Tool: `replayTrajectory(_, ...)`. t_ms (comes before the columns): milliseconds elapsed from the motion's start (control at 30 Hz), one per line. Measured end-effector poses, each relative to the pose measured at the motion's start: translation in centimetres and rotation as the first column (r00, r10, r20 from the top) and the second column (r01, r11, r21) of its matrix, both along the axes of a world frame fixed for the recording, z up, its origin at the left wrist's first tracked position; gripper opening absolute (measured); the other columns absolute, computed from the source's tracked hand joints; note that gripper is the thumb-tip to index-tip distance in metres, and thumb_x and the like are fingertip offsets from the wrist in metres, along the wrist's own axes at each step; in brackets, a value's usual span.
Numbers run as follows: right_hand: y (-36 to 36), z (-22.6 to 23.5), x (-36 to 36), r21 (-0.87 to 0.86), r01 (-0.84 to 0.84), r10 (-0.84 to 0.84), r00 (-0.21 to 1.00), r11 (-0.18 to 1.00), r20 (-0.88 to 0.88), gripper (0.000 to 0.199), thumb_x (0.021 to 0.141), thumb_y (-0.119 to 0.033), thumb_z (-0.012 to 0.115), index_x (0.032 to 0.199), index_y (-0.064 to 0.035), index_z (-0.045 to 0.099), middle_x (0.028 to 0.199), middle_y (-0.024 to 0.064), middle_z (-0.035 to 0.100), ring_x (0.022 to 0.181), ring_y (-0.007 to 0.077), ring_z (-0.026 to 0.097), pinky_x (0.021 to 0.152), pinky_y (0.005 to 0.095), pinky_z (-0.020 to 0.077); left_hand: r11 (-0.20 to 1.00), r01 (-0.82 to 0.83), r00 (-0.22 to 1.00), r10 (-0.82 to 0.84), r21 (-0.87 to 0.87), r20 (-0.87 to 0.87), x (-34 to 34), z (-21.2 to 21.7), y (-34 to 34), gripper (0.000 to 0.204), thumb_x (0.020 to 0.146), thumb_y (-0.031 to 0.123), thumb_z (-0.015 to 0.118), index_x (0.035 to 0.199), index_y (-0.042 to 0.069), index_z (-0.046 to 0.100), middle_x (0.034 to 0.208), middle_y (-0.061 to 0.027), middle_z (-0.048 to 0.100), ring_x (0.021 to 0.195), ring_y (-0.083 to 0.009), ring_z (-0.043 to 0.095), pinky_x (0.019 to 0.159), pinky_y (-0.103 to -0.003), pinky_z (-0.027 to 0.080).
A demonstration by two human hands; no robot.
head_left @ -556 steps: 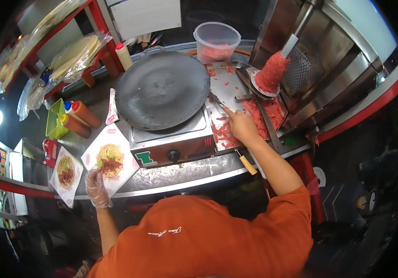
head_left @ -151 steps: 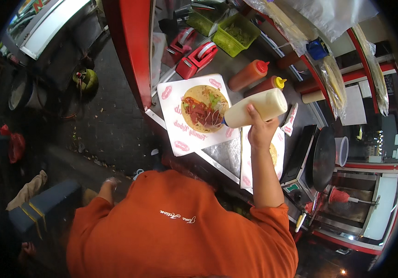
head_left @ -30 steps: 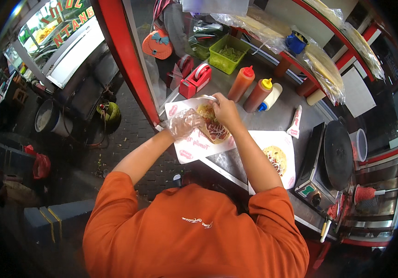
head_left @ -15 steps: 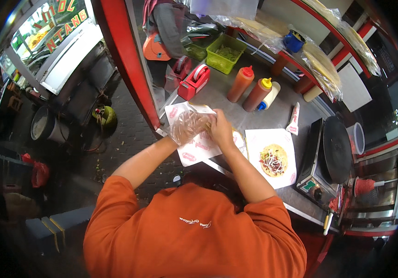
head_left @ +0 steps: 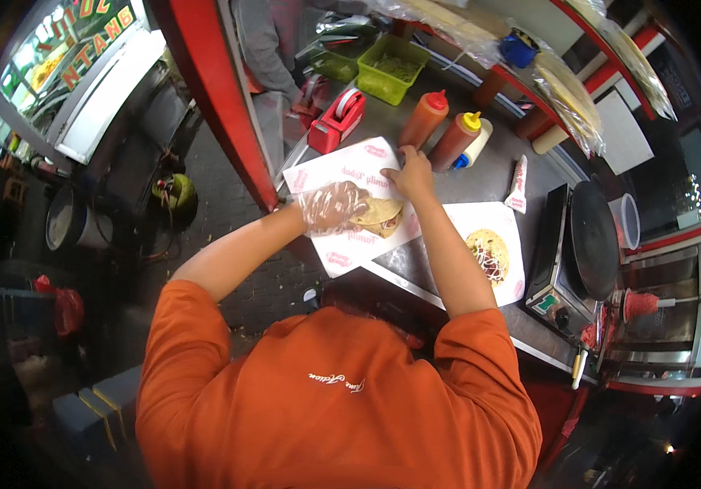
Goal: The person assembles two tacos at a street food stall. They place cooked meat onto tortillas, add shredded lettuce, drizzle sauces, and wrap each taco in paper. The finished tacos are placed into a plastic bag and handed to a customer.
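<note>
My left hand (head_left: 336, 205), in a clear plastic glove, holds down a folded tortilla wrap (head_left: 383, 213) with filling showing at its right end. Under the wrap lies a printed sheet of white wrapping paper (head_left: 342, 167). At this sheet's right edge, my bare right hand (head_left: 412, 176) has its thumb and forefinger apart, with the thumb over the paper. To the right, an unfolded tortilla (head_left: 489, 254) topped with filling and white sauce rests on a second paper sheet (head_left: 469, 218); my right forearm covers part of that sheet.
A red tape dispenser (head_left: 337, 122), a red-capped sauce bottle (head_left: 424, 118), a yellow-capped bottle (head_left: 455, 140) and a green basket (head_left: 391, 69) stand behind. A paper-wrapped roll (head_left: 518, 186) lies farther right, near a round black griddle (head_left: 593, 240). A person in grey sleeves (head_left: 265, 49) is beyond the counter.
My right hand has moved away from my left, up and right toward the paper's edge. The folded wrap now shows under my left hand. The view has shifted slightly.
</note>
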State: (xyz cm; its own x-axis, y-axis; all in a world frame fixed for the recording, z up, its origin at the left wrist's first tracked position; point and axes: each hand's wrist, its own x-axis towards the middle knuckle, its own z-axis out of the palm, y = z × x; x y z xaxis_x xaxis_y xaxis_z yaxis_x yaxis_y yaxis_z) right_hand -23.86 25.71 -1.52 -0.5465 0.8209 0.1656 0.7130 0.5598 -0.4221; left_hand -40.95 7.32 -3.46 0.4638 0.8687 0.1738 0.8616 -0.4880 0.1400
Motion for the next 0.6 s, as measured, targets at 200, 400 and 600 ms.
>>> replayTrajectory(200,-13.5,3.1,4.8,0.195,-0.519,0.555,0.780,0.832,-0.289,0.041,0.083,-0.019,0.082,0.119,-0.0083,0.067,0.113,0.0144,0.066,0.104,0.0355,0.061,0.090,0.0455,0.0474,0.987,-0.040,0.973,0.003,0.155,0.230,-0.1,-1.7,-6.5,0.044,0.092,0.043,0.070,0.119,0.008,0.068,0.135,-0.0169,0.063,0.123,-0.0376,0.060,0.103,-0.050,0.050)
replayTrajectory(400,-19.8,2.9,6.7,0.254,-0.707,0.738,0.674,0.660,-0.041,0.032,0.077,-0.015,0.076,0.108,-0.0095,0.073,0.100,0.0030,0.068,0.098,0.0266,0.059,0.091,0.0436,0.0431,0.991,0.056,0.977,-0.079,0.119,0.200,-0.8,0.1,-5.9,0.047,0.095,0.036,0.068,0.136,0.014,0.062,0.143,-0.0156,0.058,0.126,-0.0379,0.057,0.106,-0.051,0.046)
replayTrajectory(600,-17.7,3.9,5.7,0.142,-0.658,0.668,0.744,0.740,-0.034,0.023,0.081,-0.009,0.071,0.103,-0.0090,0.076,0.096,0.0051,0.072,0.095,0.0260,0.062,0.094,0.0447,0.0409,0.997,0.056,0.991,-0.061,0.044,0.120,-0.7,1.2,-6.5,0.047,0.090,0.028,0.069,0.136,0.017,0.065,0.129,-0.0122,0.065,0.117,-0.0337,0.062,0.100,-0.045,0.049)
